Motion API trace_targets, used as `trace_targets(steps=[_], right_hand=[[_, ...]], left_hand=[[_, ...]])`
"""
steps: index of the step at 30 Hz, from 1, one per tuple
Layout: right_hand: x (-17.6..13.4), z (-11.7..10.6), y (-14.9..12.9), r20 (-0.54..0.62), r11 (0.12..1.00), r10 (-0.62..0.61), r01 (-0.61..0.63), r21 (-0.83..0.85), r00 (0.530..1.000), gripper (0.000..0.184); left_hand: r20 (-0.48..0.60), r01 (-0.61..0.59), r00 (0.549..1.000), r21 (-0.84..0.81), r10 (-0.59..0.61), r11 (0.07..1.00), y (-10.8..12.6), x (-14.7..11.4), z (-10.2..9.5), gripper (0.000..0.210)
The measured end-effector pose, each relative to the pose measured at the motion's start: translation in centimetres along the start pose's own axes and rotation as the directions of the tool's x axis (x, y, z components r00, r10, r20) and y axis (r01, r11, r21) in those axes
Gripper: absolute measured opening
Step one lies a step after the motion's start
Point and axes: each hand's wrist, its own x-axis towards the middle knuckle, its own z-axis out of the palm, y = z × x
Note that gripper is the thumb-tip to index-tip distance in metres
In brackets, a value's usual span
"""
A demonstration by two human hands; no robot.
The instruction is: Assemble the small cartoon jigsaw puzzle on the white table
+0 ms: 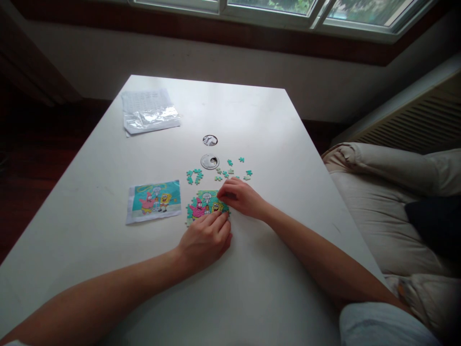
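A partly assembled jigsaw puzzle (197,207) with pink and yellow cartoon figures lies on the white table. My left hand (207,236) rests across its lower edge, fingers laid flat over the pieces. At the puzzle's upper right, my right hand (239,196) has its fingertips pinched together and touching the surface; whatever may be between them is hidden. Just beyond the puzzle are loose green puzzle pieces (198,177), in a cluster on the left and scattered towards the right. Left of the puzzle is a reference picture (155,202) of the same figures.
A clear plastic bag with paper (151,113) lies at the table's far left. Two round metallic fittings (210,161) sit in the tabletop (245,120) past the loose pieces. A beige cushioned seat (370,206) stands along the right side, and a window is beyond.
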Motion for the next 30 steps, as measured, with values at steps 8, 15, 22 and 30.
trace_targets(steps=[8, 15, 22, 30], right_hand=[[-0.1, 0.0, 0.0, 0.013, 0.995, -0.041, 0.042, -0.088, 0.999, 0.011], [0.0, -0.2, 0.4, 0.038, 0.994, -0.055, 0.059, -0.093, 0.998, 0.011], [-0.1, -0.2, 0.4, 0.013, 0.994, -0.038, 0.039, -0.099, 0.999, 0.009], [-0.2, -1.1, 1.0, -0.01, 0.999, -0.017, 0.016, -0.028, 1.0, 0.013]], left_hand=[[0.0, -0.003, 1.0, -0.011, 0.003, 1.0, 0.0, 0.1, -0.1, 0.025], [-0.004, -0.001, 1.0, -0.019, 0.001, 1.0, 0.0, 0.1, 0.0, 0.024], [0.001, -0.004, 1.0, -0.018, 0.004, 1.0, 0.0, 0.1, -0.1, 0.024], [0.009, -0.002, 1.0, -0.017, 0.002, 1.0, -0.1, 0.0, 0.1, 0.025]])
